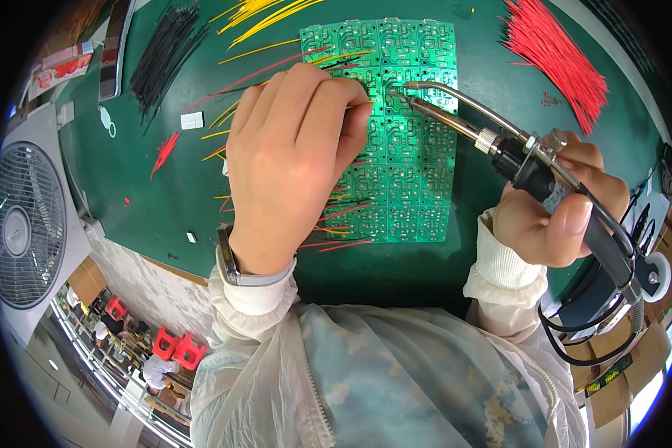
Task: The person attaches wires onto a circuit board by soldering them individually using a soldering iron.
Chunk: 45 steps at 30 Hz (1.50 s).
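A green panel of small circuit boards (414,172) lies on the table in front of me. My left hand (284,149) rests over its left side, thumb and fingers pinched at the board on a thin wire, mostly hidden by the fingers. My right hand (567,201) is closed around the dark handle of a soldering iron (463,128) with a curved metal tube alongside. The iron's tip reaches the panel just right of my left fingertips. Red, yellow and black wires (347,228) stick out from the panel's left columns.
A bundle of red wires (556,63) lies far right, black wires (168,56) far left, yellow wires (265,19) at the back. Short red pieces (164,154) and a small white block (192,120) lie left. A fan (22,224) stands at the left edge; a black cable (575,358) loops lower right.
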Available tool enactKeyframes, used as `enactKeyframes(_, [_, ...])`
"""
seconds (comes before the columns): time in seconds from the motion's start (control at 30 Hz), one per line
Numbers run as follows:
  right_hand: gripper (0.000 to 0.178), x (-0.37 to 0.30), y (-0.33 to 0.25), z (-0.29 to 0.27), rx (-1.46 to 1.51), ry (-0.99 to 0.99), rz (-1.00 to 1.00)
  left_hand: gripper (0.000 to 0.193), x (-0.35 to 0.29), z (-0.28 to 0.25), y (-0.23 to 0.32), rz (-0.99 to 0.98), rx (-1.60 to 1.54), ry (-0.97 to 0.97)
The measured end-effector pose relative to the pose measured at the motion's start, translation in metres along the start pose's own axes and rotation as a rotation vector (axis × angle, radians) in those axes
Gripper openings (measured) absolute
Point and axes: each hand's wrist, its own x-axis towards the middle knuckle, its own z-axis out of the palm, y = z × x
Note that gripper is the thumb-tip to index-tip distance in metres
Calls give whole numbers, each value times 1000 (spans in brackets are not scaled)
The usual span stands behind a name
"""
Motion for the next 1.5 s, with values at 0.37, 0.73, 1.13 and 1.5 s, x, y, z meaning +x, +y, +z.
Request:
enactKeyframes(0.37, [33, 12, 6, 2, -28, 122, -35, 31, -4, -10, 6, -17, 83, -26])
enactKeyframes(0.73, [30, 15, 0, 7, -110, 194, 77, 77, -72, -40, 42, -63, -19, -347])
enactKeyframes(1.13, [27, 13, 2, 6, 34, 214, 144, 31, -12, -60, -2, -51, 126, -41])
enactKeyframes(1.5, [28, 12, 8, 6, -40, 144, 95, 12, 42, -15, -68, -77, -96, -286])
